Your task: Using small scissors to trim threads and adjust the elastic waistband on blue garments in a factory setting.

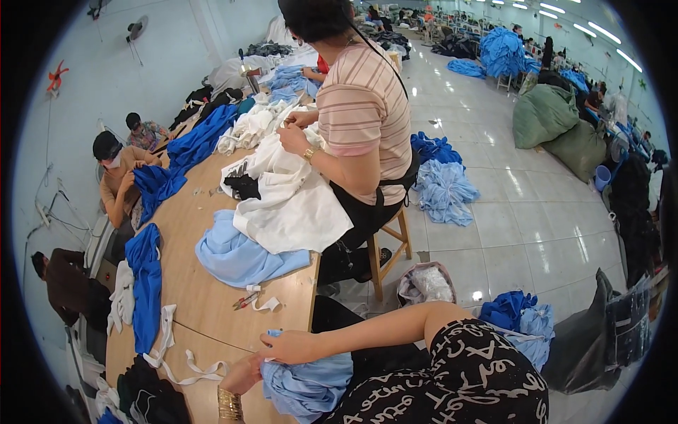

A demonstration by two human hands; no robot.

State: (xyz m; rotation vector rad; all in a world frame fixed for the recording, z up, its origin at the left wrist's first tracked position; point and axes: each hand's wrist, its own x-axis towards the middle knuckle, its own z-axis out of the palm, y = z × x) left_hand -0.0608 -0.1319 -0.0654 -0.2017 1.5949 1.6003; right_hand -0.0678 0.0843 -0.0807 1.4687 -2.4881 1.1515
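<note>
A light blue garment lies bunched over the table's edge and my lap, with both hands at its upper end. My right hand is closed on the fabric, and a small light blue bit pokes out above its fingers. Close below it, my left hand, with a gold bracelet at the wrist, pinches the same garment. Part of its fingers is hidden behind the cloth. Red-handled thread snips lie on the table beyond my hands, beside a short white strip.
White bands and a royal blue garment lie farther left. Across the table's far part, a seated co-worker in a striped shirt handles white cloth over a light blue pile. A bag and cloth bundles stand on the floor.
</note>
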